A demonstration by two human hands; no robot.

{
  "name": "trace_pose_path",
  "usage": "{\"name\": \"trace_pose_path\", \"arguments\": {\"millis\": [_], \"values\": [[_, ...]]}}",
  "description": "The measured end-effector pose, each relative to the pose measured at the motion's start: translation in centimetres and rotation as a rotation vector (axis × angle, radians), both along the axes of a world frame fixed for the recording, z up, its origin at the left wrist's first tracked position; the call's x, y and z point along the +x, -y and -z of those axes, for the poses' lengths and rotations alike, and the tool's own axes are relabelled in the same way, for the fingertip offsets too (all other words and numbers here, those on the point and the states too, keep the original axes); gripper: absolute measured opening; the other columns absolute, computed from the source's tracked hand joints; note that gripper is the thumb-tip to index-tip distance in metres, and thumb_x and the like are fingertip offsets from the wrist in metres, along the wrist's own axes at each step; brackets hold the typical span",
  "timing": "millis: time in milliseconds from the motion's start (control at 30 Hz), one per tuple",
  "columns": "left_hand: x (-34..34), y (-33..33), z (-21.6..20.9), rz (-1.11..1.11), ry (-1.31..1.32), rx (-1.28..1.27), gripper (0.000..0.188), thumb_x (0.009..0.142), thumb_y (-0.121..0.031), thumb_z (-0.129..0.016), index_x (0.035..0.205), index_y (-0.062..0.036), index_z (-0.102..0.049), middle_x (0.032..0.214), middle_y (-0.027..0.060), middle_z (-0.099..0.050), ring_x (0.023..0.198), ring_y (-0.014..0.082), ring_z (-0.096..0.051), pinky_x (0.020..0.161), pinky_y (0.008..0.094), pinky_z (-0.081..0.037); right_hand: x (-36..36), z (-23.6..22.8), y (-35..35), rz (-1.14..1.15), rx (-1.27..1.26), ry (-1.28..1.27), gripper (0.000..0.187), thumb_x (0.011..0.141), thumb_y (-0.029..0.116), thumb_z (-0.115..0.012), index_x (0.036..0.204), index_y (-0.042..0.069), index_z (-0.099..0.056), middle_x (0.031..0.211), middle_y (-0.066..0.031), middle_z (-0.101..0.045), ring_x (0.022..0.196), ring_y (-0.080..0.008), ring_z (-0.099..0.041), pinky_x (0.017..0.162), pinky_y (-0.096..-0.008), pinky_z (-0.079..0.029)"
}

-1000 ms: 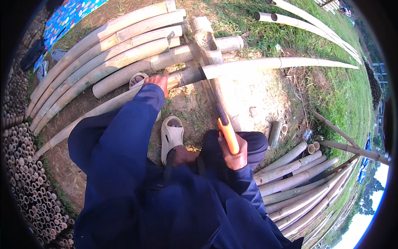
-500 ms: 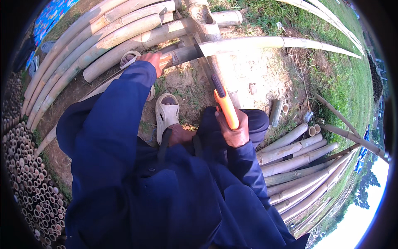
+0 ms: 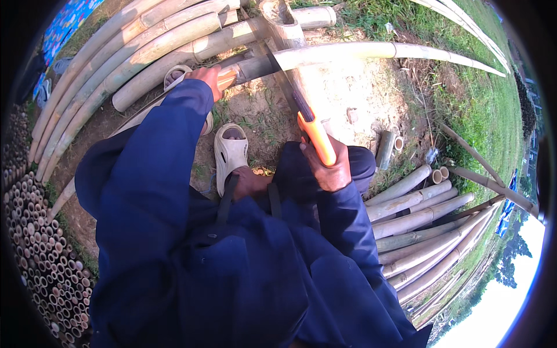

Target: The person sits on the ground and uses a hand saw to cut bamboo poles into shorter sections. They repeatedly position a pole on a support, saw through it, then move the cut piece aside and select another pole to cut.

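Head cam: orange-hndl saw (image 3: 303, 109), dk blade (image 3: 283, 76) across pale bamboo pole (image 3: 348, 53).

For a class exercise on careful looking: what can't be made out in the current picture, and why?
In the head view:
Palm of the left hand: hidden, turned away from the camera.
Part of the bamboo pole: behind the left sleeve.
Teeth of the saw: too small.
Rest of the patterned cloth: cut off by the picture's dark rim.
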State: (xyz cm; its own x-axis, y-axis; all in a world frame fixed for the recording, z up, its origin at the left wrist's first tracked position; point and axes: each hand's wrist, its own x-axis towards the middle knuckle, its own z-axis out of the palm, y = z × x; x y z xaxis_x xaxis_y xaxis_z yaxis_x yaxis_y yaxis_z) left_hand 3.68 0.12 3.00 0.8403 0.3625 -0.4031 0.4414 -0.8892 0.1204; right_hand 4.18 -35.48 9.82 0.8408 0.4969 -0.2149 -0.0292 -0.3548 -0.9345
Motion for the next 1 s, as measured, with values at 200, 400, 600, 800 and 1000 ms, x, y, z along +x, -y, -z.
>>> {"name": "trace_pose_path", "arguments": {"millis": [200, 400, 600, 800, 1000], "values": [[0.2, 0.3, -0.9, -0.018, -0.108, 0.006, 0.063, 0.077, -0.03, -0.086, 0.131, -0.0088, -0.061, 0.114, 0.025, -0.074, 0.11, 0.0432, -0.071, 0.097, 0.0512, -0.055, -5.1, -9.2, 7.0, -0.078, -0.148, 0.021, 0.035, 0.09, 0.002, -0.073, 0.123, -0.007, -0.067, 0.085, -0.0138, -0.072, 0.075, -0.0164, -0.07, 0.071, -0.0316, -0.055], [0.6, 0.2, -0.7, 0.004, -0.111, -0.032, 0.06, 0.079, -0.027, -0.083, 0.132, -0.0076, -0.062, 0.112, 0.0233, -0.074, 0.109, 0.041, -0.071, 0.097, 0.0497, -0.055, -1.2, 0.3, -0.3, -0.017, -0.005, 0.061, 0.019, 0.093, 0.005, -0.073, 0.107, -0.006, -0.067, 0.075, -0.0112, -0.064, 0.067, -0.0142, -0.056, 0.065, -0.0327, -0.05], [-0.1, -1.2, -1.8, -0.019, -0.086, -0.078, 0.059, 0.079, -0.028, -0.083, 0.132, -0.0093, -0.064, 0.115, 0.0223, -0.074, 0.111, 0.0413, -0.07, 0.099, 0.05, -0.055, -1.7, -0.3, -1.8, -0.007, 0.005, 0.065, 0.018, 0.093, 0.004, -0.073, 0.107, -0.006, -0.067, 0.08, -0.0081, -0.066, 0.071, -0.0118, -0.057, 0.068, -0.0293, -0.05], [-0.5, -4.1, -1.7, -0.033, -0.07, -0.036, 0.07, 0.074, -0.027, -0.084, 0.139, -0.0121, -0.061, 0.117, 0.0225, -0.073, 0.112, 0.0422, -0.069, 0.099, 0.0489, -0.054, -2.0, 0.2, -4.5, 0.031, 0.04, 0.004, 0.011, 0.094, 0.002, -0.068, 0.101, -0.006, -0.065, 0.075, -0.0057, -0.061, 0.07, -0.0103, -0.053, 0.065, -0.0298, -0.048], [-0.2, -4.3, -1.0, -0.044, -0.069, -0.063, 0.073, 0.073, -0.028, -0.086, 0.139, -0.0118, -0.062, 0.12, 0.0216, -0.072, 0.113, 0.0412, -0.069, 0.1, 0.0482, -0.054, -3.9, -1.1, -2.1, 0.016, 0.038, -0.002, 0.013, 0.095, 0.005, -0.071, 0.099, -0.005, -0.065, 0.077, -0.0063, -0.063, 0.07, -0.0122, -0.053, 0.066, -0.0301, -0.048]]}}
